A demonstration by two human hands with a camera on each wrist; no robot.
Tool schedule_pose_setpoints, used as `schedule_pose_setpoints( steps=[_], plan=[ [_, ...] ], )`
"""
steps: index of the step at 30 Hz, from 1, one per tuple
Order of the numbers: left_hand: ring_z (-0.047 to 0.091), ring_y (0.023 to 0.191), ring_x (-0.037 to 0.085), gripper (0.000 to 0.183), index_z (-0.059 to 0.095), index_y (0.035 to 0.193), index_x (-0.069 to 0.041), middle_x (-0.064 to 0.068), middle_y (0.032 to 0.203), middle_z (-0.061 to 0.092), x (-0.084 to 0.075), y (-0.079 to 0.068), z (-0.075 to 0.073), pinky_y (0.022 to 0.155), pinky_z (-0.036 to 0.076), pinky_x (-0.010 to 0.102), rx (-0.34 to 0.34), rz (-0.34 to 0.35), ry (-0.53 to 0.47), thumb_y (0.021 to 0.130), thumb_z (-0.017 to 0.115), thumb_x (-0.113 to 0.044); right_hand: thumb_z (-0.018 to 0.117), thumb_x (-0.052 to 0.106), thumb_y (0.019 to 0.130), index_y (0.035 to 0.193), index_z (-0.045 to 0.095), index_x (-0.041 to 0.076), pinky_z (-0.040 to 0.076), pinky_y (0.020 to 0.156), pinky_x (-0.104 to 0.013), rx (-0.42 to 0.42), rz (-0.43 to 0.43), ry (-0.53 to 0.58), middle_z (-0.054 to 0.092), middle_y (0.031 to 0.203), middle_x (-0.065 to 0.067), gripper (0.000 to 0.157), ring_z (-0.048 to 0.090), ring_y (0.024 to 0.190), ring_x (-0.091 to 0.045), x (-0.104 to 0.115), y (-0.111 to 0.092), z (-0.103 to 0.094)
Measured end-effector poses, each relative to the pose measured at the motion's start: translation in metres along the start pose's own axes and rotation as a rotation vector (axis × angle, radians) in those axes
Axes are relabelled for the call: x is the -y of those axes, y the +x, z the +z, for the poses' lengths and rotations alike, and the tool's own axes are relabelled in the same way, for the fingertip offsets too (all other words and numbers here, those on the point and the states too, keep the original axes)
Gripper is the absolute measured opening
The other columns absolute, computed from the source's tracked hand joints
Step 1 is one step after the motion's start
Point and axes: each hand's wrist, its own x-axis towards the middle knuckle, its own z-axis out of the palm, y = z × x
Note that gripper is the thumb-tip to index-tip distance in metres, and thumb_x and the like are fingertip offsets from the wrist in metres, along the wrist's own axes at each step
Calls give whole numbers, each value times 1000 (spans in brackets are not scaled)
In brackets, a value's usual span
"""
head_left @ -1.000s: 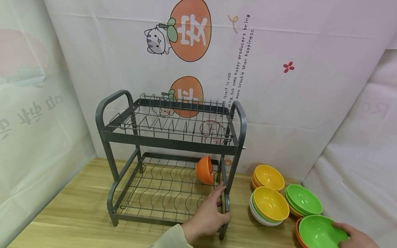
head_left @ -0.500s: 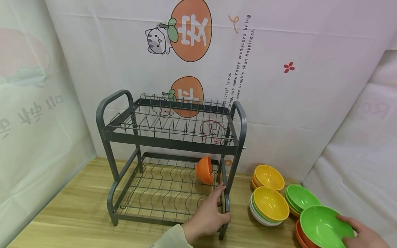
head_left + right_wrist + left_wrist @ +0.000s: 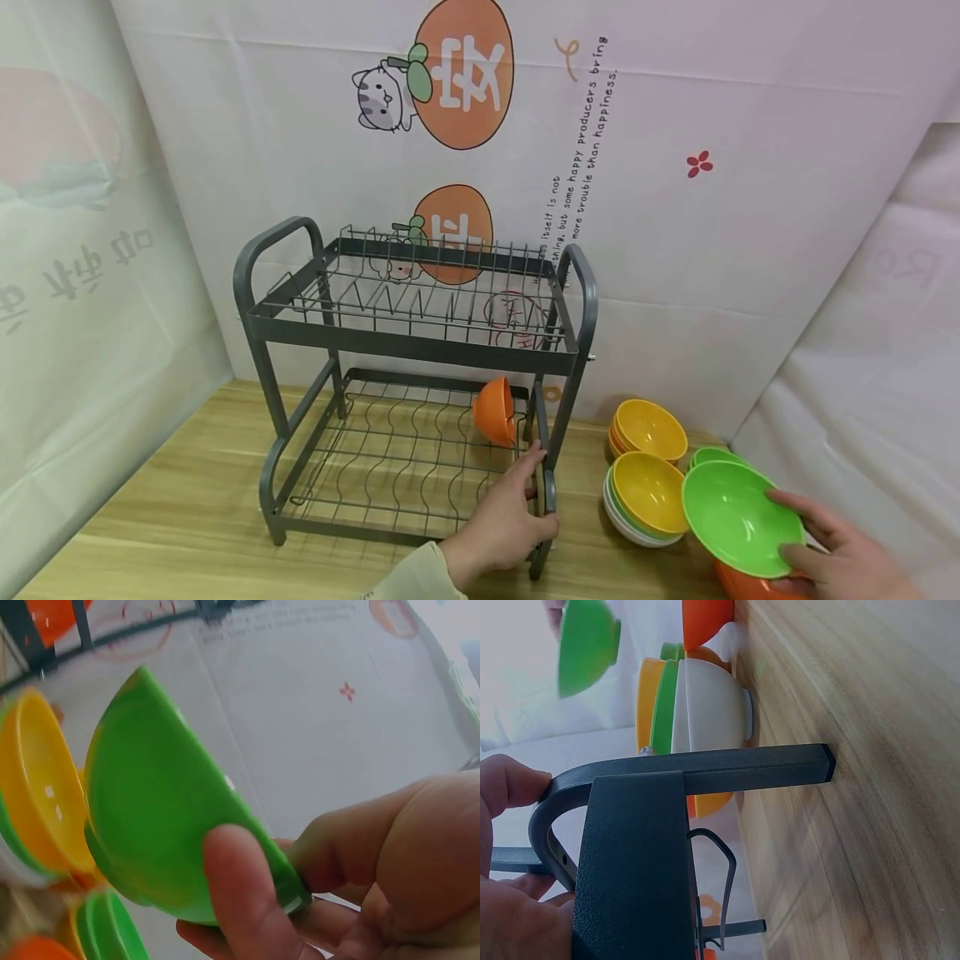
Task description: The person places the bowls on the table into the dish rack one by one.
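My right hand (image 3: 847, 550) pinches a green bowl (image 3: 738, 517) by its right rim, thumb on one side and fingers on the other. The bowl is lifted and tilted above an orange bowl (image 3: 750, 583) at the lower right. In the right wrist view the green bowl (image 3: 165, 802) is seen from its side. My left hand (image 3: 502, 521) grips the lower right side rail of a dark grey two-tier dish rack (image 3: 412, 337). An orange bowl (image 3: 492, 412) stands on its side at the back right of the lower tier.
Right of the rack are stacked bowls: a yellow-topped stack (image 3: 652, 496) with green and white beneath, another yellow stack (image 3: 652, 429) behind it, and a green stack (image 3: 712, 456) partly hidden by the held bowl. Printed cloth (image 3: 750, 250) hangs behind the wooden table (image 3: 150, 517).
My right hand has raised the green bowl off the orange bowl, moved it up and to the left, and tilted it. The left hand has stayed on the rack.
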Motion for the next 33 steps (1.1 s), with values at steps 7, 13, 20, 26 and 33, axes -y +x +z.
schedule_pose_setpoints(
  steps=[7,13,20,26,33],
  plan=[
    [50,128,36,80,37,154,-20,-9,161,21,-2,0,0,92,51,41,-5,-8,16,84,76,-9,53,-4,93,115,48,57,58,73,-43,100,2,48,-1,153,-40,65,65,88,-30,16,2,32],
    [50,128,36,80,37,153,-20,-9,161,21,-1,0,0,90,52,37,0,-8,11,84,76,-9,54,-3,95,120,50,53,58,67,-44,185,-60,76,20,148,-43,62,64,75,-36,28,2,55],
    [50,127,36,81,37,154,-19,-9,161,21,-1,0,0,88,52,34,-3,2,23,84,77,-11,53,-4,94,143,49,29,57,62,-43,241,-108,107,26,149,-39,59,62,72,-37,37,2,74],
    [50,127,37,79,37,154,-18,-7,161,22,-1,0,-1,93,51,41,0,10,14,85,76,-10,54,-6,92,151,28,-6,57,70,-51,247,-92,147,28,146,-41,64,64,84,-37,42,3,85],
    [51,126,36,74,39,153,-20,-5,161,24,-5,-2,-2,91,52,42,-9,-2,18,88,72,-13,53,-6,92,150,26,-7,56,73,-54,292,-90,190,15,148,-44,64,64,93,-38,47,5,98]
  ],
)
